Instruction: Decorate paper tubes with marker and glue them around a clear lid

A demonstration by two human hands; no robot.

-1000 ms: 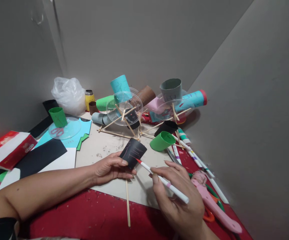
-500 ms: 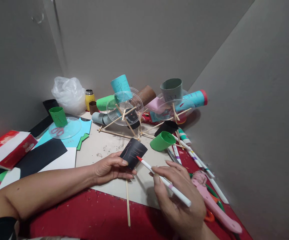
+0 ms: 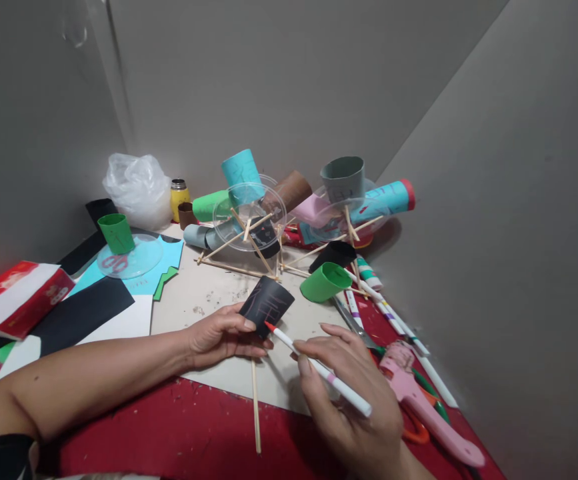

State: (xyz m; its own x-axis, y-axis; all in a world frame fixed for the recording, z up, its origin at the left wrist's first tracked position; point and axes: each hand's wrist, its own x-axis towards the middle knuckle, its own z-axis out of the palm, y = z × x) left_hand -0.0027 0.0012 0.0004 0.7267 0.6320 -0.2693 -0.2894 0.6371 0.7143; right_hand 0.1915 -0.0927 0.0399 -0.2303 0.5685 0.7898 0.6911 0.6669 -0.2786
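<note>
My left hand [image 3: 221, 335] grips a small black paper tube [image 3: 267, 303] with red marks on it, holding it tilted above a beige card sheet [image 3: 219, 293]. My right hand [image 3: 351, 393] pinches a white marker pen [image 3: 319, 369]; its red tip touches the lower edge of the black tube. A thin wooden stick [image 3: 255, 407] lies under my hands, pointing toward me. Just beyond the tube, a green paper cup [image 3: 325, 281] lies on its side.
Behind stands a stick-and-plastic-disc model [image 3: 249, 220] carrying coloured paper tubes. Pink-handled scissors [image 3: 421, 407] and several markers [image 3: 393, 320] lie at the right by the grey wall. On the left are a red box [image 3: 16, 297], black and blue paper, a green cup [image 3: 115, 233] and a plastic bag [image 3: 136, 190].
My right hand has shifted slightly left and toward the tube, bringing the marker's red tip down to its lower edge. My left hand keeps the tube in place.
</note>
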